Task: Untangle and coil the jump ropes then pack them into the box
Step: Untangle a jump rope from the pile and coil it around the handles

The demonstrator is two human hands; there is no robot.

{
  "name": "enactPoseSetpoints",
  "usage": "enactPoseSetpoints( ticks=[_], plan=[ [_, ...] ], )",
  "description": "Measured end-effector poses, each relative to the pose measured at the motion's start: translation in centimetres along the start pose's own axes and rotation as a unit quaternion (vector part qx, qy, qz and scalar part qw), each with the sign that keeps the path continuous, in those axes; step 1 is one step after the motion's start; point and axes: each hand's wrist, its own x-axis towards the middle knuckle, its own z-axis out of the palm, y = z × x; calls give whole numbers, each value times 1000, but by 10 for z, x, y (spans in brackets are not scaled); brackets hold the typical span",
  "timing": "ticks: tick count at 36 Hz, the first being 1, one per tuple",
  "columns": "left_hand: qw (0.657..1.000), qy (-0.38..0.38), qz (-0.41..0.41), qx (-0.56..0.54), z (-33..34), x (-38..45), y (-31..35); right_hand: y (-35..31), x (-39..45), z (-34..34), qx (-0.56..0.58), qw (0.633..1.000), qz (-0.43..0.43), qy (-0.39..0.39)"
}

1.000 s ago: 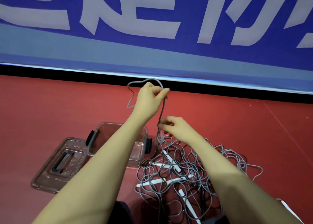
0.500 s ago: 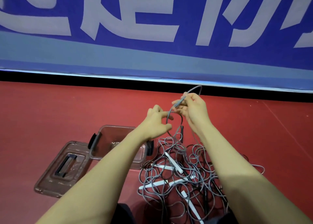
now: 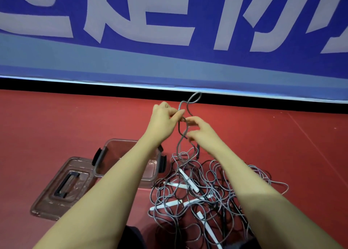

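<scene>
A tangle of grey jump ropes [image 3: 205, 188] with white handles [image 3: 188, 180] lies on the red floor, right of centre. One grey strand [image 3: 190, 101] rises from the pile into a loop above my hands. My left hand [image 3: 163, 120] pinches this strand near its top. My right hand [image 3: 199, 130] holds the same strand just below and to the right, fingers curled around it. A clear brownish plastic box [image 3: 113, 147] with black latches stands left of the pile, partly hidden by my left forearm.
The box's clear lid [image 3: 62, 186] with a black handle lies flat on the floor left of the box. A blue banner wall [image 3: 169, 41] with large pale letters closes the far side. Red floor [image 3: 56, 120] stretches left and right.
My left hand rose and moved right to the strand's upper part; my right hand dropped lower. The loop now stands taller above both hands.
</scene>
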Motion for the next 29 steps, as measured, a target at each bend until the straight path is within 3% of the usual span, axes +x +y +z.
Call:
enactPoseSetpoints(
  ticks=[6, 8, 10, 14, 18, 22, 29],
  plan=[
    [999, 31, -11, 6, -4, 5, 1, -2, -5, 14, 4, 985, -107, 133],
    [999, 38, -18, 6, -5, 5, 1, -2, -5, 14, -94, 972, -142, 163],
    [999, 43, -20, -3, -5, 6, 1, -1, -5, 14, -175, 964, -153, 129],
    [998, 55, -8, -13, -6, 7, 1, -1, -7, 18, -163, 981, -106, -15],
    [999, 45, -5, -24, -5, 6, -1, 2, -5, 17, -185, 978, -95, 26],
    [998, -8, -43, -41, -3, 1, 1, -2, 0, 9, -84, 988, -88, 95],
    [984, -152, -55, 75, 12, -13, -19, -22, 2, -7, 169, 976, -51, 131]
  ],
)
